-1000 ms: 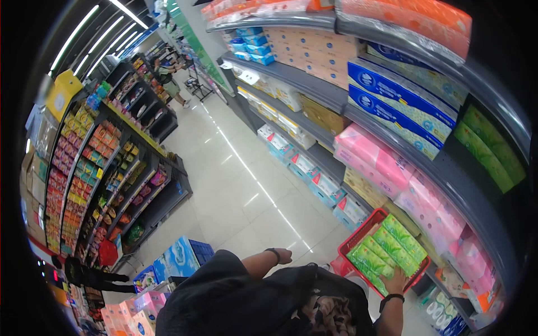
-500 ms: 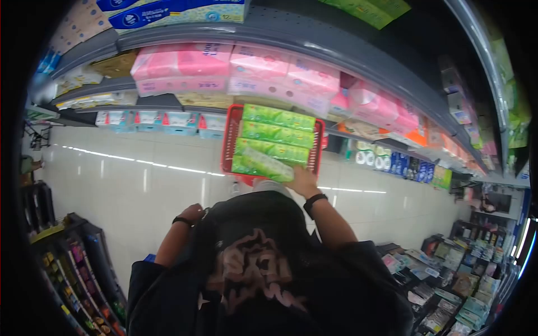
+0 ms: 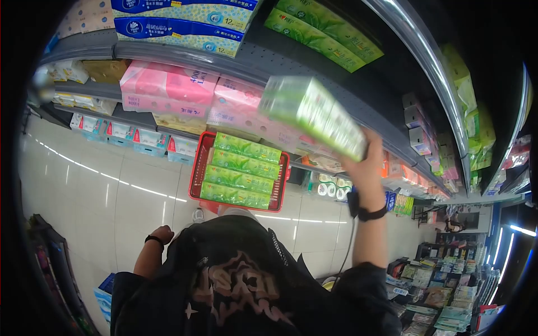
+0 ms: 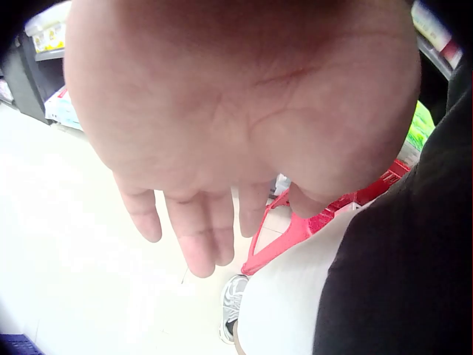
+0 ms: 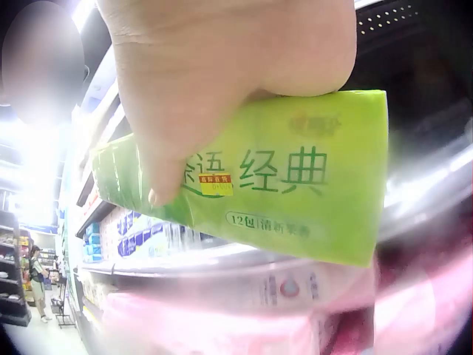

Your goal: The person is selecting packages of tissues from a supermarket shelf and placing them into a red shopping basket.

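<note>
My right hand (image 3: 365, 162) grips a long green tissue pack (image 3: 316, 115) by its end, raised in front of the shelves. In the right wrist view the thumb presses the pack's (image 5: 295, 177) printed side, near a yellow price sticker. Below and to the left, a red basket (image 3: 193, 185) on the floor holds several green packs (image 3: 238, 178) lying in rows. My left hand (image 3: 162, 234) hangs beside the body, left of the basket; the left wrist view shows its palm (image 4: 244, 111) with fingers loosely extended and nothing held.
Pink tissue packs (image 3: 168, 84) line the shelf behind the basket. Above them, blue packs (image 3: 179, 31) and green packs (image 3: 322, 33) lie on a higher shelf (image 3: 258, 61). A display of goods (image 3: 437, 285) stands at the right. A shoe (image 4: 233, 307) shows beside the basket handle.
My right hand has lifted a green pack up and to the right, away from the basket. The head view has turned from the aisle towards the shelves. My left hand still hangs at the side.
</note>
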`<state>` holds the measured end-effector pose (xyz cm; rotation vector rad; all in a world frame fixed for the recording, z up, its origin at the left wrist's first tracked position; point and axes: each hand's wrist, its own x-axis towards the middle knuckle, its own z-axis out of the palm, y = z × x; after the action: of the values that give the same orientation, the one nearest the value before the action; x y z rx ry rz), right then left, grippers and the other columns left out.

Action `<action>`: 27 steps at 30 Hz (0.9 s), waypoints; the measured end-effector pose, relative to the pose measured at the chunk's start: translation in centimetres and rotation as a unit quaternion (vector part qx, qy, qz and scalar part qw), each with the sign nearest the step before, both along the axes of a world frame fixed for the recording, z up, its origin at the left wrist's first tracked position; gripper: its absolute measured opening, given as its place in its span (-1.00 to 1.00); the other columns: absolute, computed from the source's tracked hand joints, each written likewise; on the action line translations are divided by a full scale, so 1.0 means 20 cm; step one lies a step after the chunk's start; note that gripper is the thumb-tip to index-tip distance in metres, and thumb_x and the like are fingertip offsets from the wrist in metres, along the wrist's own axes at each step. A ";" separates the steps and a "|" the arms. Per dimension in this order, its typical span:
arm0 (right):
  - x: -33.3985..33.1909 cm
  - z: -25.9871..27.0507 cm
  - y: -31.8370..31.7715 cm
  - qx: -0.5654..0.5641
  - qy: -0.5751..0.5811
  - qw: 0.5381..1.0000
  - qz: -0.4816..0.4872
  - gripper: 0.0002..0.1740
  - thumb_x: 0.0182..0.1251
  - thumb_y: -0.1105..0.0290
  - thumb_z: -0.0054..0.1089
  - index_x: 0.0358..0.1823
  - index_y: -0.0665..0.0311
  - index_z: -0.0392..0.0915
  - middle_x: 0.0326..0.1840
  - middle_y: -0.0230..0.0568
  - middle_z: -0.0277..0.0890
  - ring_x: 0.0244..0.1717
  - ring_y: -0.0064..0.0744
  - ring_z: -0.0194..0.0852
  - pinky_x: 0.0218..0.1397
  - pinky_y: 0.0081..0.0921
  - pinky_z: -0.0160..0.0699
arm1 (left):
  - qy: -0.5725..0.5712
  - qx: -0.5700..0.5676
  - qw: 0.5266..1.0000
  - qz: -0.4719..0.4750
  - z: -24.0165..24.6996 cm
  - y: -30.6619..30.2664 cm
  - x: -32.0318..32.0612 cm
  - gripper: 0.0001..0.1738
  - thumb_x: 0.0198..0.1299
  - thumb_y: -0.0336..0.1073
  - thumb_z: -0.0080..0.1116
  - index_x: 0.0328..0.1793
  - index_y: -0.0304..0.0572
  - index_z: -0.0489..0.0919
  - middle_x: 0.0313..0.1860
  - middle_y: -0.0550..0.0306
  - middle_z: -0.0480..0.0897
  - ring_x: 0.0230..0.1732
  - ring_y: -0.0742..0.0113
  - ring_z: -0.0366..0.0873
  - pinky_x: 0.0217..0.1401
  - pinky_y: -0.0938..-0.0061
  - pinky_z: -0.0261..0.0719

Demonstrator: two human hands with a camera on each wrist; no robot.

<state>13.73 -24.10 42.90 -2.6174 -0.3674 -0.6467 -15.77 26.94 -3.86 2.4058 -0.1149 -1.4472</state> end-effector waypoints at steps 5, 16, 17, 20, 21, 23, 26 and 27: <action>0.43 0.24 0.03 -0.151 -0.068 0.986 0.012 -0.31 -0.07 0.09 0.76 0.09 0.20 0.67 -0.05 -0.11 0.74 0.04 0.05 0.67 0.11 -0.08 0.61 | -0.040 -0.016 0.966 0.256 0.02 0.10 0.06 -0.50 0.45 0.04 0.06 0.25 -0.20 0.63 0.29 -0.25 0.69 0.38 -0.24 0.59 0.44 0.00 0.54; 0.55 0.00 0.18 -0.107 -0.067 0.990 0.068 -0.11 0.02 -0.16 0.62 0.33 0.18 0.59 0.27 -0.11 0.57 0.30 -0.02 0.52 0.36 0.02 0.42 | -0.092 0.189 0.929 -0.304 0.01 1.23 -0.49 -0.73 0.43 -0.19 0.15 -0.10 -0.27 0.69 -0.20 0.00 0.78 0.03 0.07 0.78 0.18 0.11 0.70; 0.48 -0.07 0.18 -0.129 -0.072 0.987 0.067 -0.14 0.05 -0.13 0.61 0.32 0.21 0.59 0.25 -0.13 0.59 0.29 -0.04 0.53 0.36 0.00 0.42 | -0.025 0.222 0.975 -0.008 0.09 1.27 -0.60 -0.73 0.44 -0.19 0.17 -0.06 -0.28 0.70 -0.13 -0.02 0.80 0.06 0.05 0.79 0.19 0.11 0.71; 0.44 -0.24 0.11 -0.164 -0.079 0.981 0.068 -0.20 0.11 -0.07 0.59 0.31 0.24 0.60 0.20 -0.14 0.61 0.27 -0.04 0.53 0.36 -0.02 0.42 | 0.091 0.331 0.902 0.263 0.25 1.35 -0.93 -0.71 0.49 -0.22 0.15 0.11 -0.27 0.69 0.02 -0.11 0.80 0.11 -0.02 0.78 0.22 0.08 0.73; 0.44 -0.26 0.09 -0.179 -0.091 0.977 0.073 -0.23 0.14 -0.05 0.57 0.30 0.24 0.60 0.18 -0.15 0.61 0.25 -0.03 0.54 0.36 -0.03 0.42 | 0.125 0.326 0.921 0.174 0.29 1.35 -0.98 -0.70 0.51 -0.21 0.12 0.16 -0.24 0.68 0.03 -0.14 0.80 0.12 -0.06 0.78 0.23 0.06 0.74; 0.46 -0.24 0.09 -0.124 -0.075 0.986 0.083 -0.27 0.18 -0.02 0.55 0.28 0.25 0.61 0.16 -0.14 0.62 0.24 -0.02 0.54 0.35 -0.05 0.43 | 0.139 0.251 0.953 -0.097 0.44 1.24 -0.96 -0.69 0.53 -0.19 0.09 0.22 -0.17 0.66 0.02 -0.17 0.80 0.11 -0.06 0.78 0.13 0.05 0.78; 0.53 -0.20 0.09 -0.035 -0.067 0.994 0.083 -0.40 0.28 0.04 0.47 0.22 0.26 0.63 0.13 -0.08 0.64 0.19 0.01 0.58 0.32 -0.08 0.47 | 0.201 0.222 0.921 0.249 0.08 1.27 -0.96 -0.68 0.52 -0.18 0.12 0.22 -0.21 0.64 0.01 -0.18 0.80 0.05 -0.02 0.80 0.01 0.09 0.81; 0.58 -0.19 0.09 -0.052 -0.069 0.994 0.063 -0.43 0.31 0.05 0.45 0.20 0.27 0.64 0.09 -0.04 0.65 0.15 0.03 0.60 0.29 -0.10 0.49 | 0.129 0.173 0.972 0.091 0.01 1.21 -0.90 -0.68 0.54 -0.18 0.10 0.19 -0.25 0.63 -0.03 -0.18 0.80 0.00 0.01 0.81 -0.05 0.10 0.81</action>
<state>25.32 -22.35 39.03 -2.6268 -0.6193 -0.7872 -33.75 51.12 -3.59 2.3755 0.4436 -1.7952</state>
